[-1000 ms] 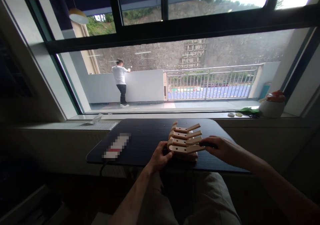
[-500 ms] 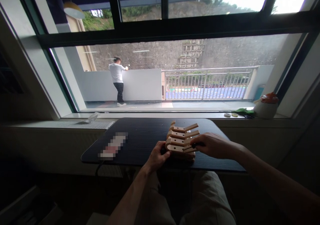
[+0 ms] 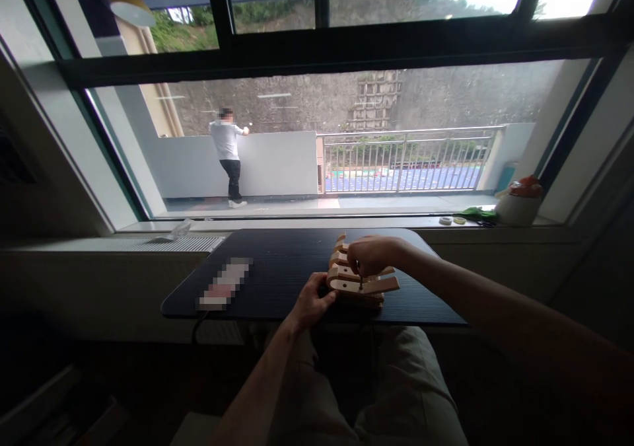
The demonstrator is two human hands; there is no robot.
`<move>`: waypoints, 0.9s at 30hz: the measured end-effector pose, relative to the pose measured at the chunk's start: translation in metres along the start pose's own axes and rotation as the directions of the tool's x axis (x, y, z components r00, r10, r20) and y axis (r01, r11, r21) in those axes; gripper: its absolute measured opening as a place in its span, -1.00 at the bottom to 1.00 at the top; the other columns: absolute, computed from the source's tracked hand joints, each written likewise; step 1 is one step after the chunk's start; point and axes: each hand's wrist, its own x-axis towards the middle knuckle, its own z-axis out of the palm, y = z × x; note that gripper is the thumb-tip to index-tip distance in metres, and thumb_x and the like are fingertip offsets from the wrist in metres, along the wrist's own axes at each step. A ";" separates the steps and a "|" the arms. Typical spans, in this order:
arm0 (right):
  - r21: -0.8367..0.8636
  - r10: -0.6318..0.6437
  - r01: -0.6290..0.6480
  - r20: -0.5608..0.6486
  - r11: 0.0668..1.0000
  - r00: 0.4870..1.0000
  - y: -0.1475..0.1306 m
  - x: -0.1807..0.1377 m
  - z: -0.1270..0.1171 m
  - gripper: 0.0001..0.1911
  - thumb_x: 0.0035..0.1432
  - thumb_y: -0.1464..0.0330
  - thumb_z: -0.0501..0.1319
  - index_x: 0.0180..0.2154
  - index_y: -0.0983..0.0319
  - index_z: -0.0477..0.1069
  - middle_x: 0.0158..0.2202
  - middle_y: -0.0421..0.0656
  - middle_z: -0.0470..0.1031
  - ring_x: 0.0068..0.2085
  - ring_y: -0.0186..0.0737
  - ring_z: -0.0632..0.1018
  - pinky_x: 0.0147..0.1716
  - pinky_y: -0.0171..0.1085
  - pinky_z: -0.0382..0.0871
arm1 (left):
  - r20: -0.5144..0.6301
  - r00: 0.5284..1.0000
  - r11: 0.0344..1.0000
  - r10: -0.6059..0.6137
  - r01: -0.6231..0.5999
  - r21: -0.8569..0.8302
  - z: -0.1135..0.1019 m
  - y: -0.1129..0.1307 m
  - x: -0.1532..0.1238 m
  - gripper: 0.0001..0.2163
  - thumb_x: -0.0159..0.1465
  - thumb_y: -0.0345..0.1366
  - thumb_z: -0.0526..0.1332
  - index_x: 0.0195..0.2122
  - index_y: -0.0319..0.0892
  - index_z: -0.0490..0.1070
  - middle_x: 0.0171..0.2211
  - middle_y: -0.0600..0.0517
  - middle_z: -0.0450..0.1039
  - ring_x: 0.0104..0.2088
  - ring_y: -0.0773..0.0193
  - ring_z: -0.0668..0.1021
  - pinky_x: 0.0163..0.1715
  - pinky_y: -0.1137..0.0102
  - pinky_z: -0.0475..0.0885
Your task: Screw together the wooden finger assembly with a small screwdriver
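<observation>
A wooden piece [image 3: 352,286] with several curved, hook-like strips in a row rests near the right front of the dark table. Small dark holes show in its strips. My left hand [image 3: 313,298] grips its near left corner, thumb in front; some of the fingers are hidden. Above the nearest strips, my right hand [image 3: 371,256] is closed around a screwdriver [image 3: 360,283]. Its shaft points down, and its tip meets the nearest strip. The fist hides the handle and part of the strips behind it.
The dark table [image 3: 277,267] stands below a window sill. A pixelated flat object [image 3: 225,284] with a cable lies on its left. Along the sill are a crumpled plastic bag [image 3: 181,229], two tape rolls [image 3: 446,221], and a white container [image 3: 519,201]. Outside stands a person [image 3: 228,155].
My right hand has moved left and up over the wooden piece, and the screwdriver has gone from lying nearly flat to upright. My left hand keeps its grip. The view has shifted slightly.
</observation>
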 end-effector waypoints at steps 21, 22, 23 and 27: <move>-0.061 0.008 -0.024 -0.249 0.998 0.968 0.002 -0.010 0.011 -0.65 0.14 0.24 0.01 -0.29 0.27 0.51 -0.38 -0.04 0.53 -0.36 -0.22 0.49 -0.43 -0.33 0.17 | -0.019 1.000 1.000 0.017 -0.018 -0.013 0.002 -0.006 0.000 -0.74 0.11 -0.33 0.23 -0.15 -0.17 0.37 -0.24 0.03 0.35 -0.22 0.28 0.41 -0.15 0.36 0.35; -0.056 0.041 -0.057 -0.257 0.997 0.966 0.003 -0.012 0.012 -0.61 0.16 0.22 -0.02 -0.27 0.26 0.51 -0.37 -0.02 0.54 -0.34 -0.20 0.49 -0.43 -0.33 0.17 | -0.020 1.000 1.000 0.016 -0.017 -0.023 0.002 -0.007 0.000 -0.74 0.11 -0.33 0.23 -0.15 -0.17 0.37 -0.24 0.03 0.36 -0.22 0.28 0.42 -0.14 0.36 0.35; -0.051 0.068 -0.083 -0.249 0.995 0.966 0.004 -0.013 0.012 -0.60 0.17 0.19 -0.03 -0.26 0.25 0.50 -0.36 -0.02 0.54 -0.33 -0.19 0.50 -0.43 -0.33 0.17 | -0.019 1.000 0.999 0.012 -0.013 -0.032 0.002 -0.007 -0.001 -0.74 0.11 -0.34 0.22 -0.15 -0.18 0.37 -0.23 0.03 0.36 -0.21 0.28 0.42 -0.14 0.36 0.35; -0.029 0.069 -0.075 -0.169 0.997 0.983 0.006 -0.016 0.004 -0.68 0.02 0.18 0.13 -0.23 0.16 0.50 -0.31 -0.12 0.55 -0.34 -0.20 0.50 -0.46 -0.34 0.17 | -0.022 1.000 0.999 0.005 -0.006 -0.038 0.003 -0.009 -0.001 -0.76 0.13 -0.32 0.21 -0.15 -0.18 0.36 -0.24 0.02 0.38 -0.23 0.27 0.43 -0.15 0.36 0.36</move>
